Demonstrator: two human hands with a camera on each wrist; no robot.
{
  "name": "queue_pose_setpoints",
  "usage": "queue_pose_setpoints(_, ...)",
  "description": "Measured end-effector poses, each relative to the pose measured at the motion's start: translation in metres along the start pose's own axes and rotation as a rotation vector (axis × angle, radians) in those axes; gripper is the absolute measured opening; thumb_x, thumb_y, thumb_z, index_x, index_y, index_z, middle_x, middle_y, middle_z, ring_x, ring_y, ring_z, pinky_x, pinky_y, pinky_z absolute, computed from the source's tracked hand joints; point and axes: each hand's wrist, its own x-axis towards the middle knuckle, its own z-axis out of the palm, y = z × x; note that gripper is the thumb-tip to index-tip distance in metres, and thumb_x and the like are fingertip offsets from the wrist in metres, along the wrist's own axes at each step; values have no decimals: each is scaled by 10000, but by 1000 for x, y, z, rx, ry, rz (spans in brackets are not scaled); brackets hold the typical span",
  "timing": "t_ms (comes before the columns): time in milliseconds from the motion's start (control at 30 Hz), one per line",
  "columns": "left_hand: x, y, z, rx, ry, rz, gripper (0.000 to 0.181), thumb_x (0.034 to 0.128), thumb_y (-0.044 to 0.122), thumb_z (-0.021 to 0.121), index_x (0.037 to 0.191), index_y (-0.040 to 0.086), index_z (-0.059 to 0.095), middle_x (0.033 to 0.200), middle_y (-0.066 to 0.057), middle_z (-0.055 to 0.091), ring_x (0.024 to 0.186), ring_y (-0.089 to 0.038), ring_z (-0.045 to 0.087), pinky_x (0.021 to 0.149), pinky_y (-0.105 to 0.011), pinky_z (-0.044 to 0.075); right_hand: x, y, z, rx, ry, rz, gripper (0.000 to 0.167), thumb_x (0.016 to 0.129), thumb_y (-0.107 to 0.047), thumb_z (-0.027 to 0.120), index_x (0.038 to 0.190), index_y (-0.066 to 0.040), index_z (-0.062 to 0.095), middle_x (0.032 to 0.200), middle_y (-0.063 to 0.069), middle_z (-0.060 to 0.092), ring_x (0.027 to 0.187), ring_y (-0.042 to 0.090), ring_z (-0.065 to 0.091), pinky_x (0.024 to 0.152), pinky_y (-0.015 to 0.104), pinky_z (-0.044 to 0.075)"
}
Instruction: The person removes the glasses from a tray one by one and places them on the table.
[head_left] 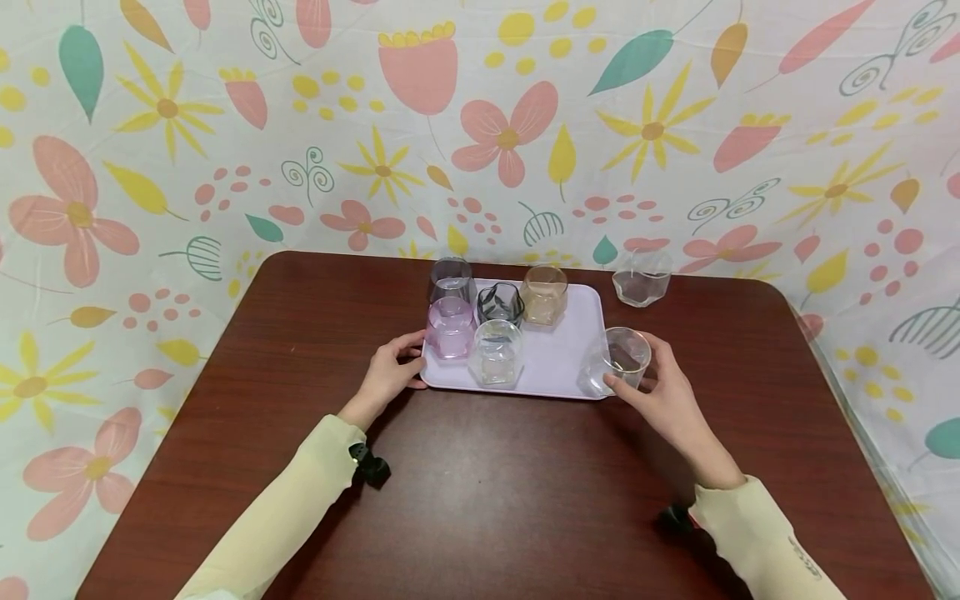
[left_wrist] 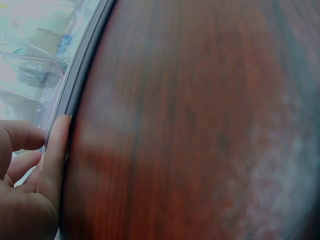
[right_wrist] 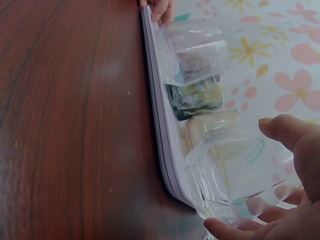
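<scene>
A pale lilac tray [head_left: 558, 358] lies on the brown table and holds a grey glass [head_left: 451, 282], a pink glass [head_left: 451, 329], a dark glass [head_left: 500, 305], an amber glass [head_left: 544, 297] and a clear glass [head_left: 497, 354]. My left hand [head_left: 392, 367] holds the tray's left edge, thumb and fingers at the rim [left_wrist: 56, 107]. My right hand [head_left: 663, 392] grips another clear glass [head_left: 627, 354], tilted, at the tray's right edge. In the right wrist view the fingers [right_wrist: 280, 215] wrap this glass [right_wrist: 235, 175], whose base is by the tray rim [right_wrist: 160, 117].
One more clear glass [head_left: 641, 283] stands on the table [head_left: 480, 492] behind the right hand, near the back edge. A flower-patterned cloth [head_left: 300, 125] hangs behind the table.
</scene>
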Motion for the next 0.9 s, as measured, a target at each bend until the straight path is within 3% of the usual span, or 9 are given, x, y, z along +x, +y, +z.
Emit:
queue_pose_setpoints(167,0,-1,0,-3,1,-3,524,947,-112,586,1466,-70,534,1340,-314,565,1163,-347,546,639,-308,658,-3,3,-9,-4,17,11,780,888,-82,818,1530,-20,379,1392,225,519,1043,23,609,828,40,519)
queue_pose_setpoints(267,0,-1,0,1,2,-4,524,946,-112,586,1466,-72,534,1340,-315,567,1166,-351,549,639,-305,658,-5,4,-16,-7,26,18,789,887,-67,817,1532,-12,367,1399,232,507,1017,-46,582,828,34,514)
queue_pose_setpoints(567,0,1,0,2,5,-8,525,943,-113,588,1463,-72,537,1329,-314,570,1152,-344,555,646,-319,661,-8,13,-31,18,71,20,795,869,5,809,1523,4,357,1412,228,496,999,-99,568,815,30,517)
queue_pose_setpoints(900,0,1,0,9,1,2,517,947,-109,589,1460,-77,537,1332,-321,573,1158,-352,554,640,-314,660,-7,28,-45,-37,111,37,792,871,-1,808,1516,11,348,1393,229,503,959,-134,556,789,10,501)
